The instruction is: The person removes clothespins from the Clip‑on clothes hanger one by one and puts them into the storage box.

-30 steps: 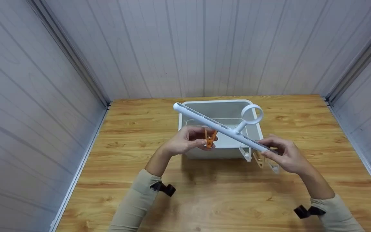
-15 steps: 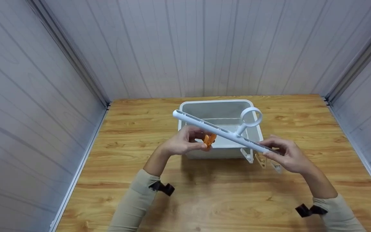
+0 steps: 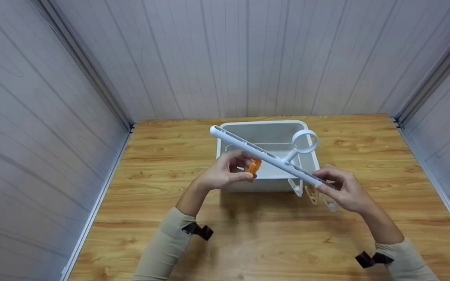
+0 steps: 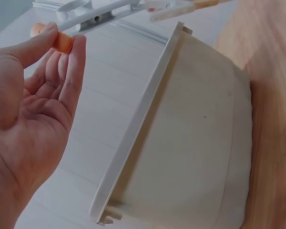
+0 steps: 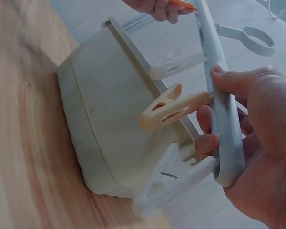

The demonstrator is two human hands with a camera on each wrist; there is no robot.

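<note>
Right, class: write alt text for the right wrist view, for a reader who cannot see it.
A right hand grips one end of a white hanger bar held above a white plastic bin on a wooden table. White and beige clothes pegs hang from the bar, and the left hand pinches an orange peg at its far end.

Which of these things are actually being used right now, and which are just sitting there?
In use:
left hand, pinching an orange peg
right hand, holding the white hanger bar
pegs on the bar

Just sitting:
white bin, under the bar
table
</note>
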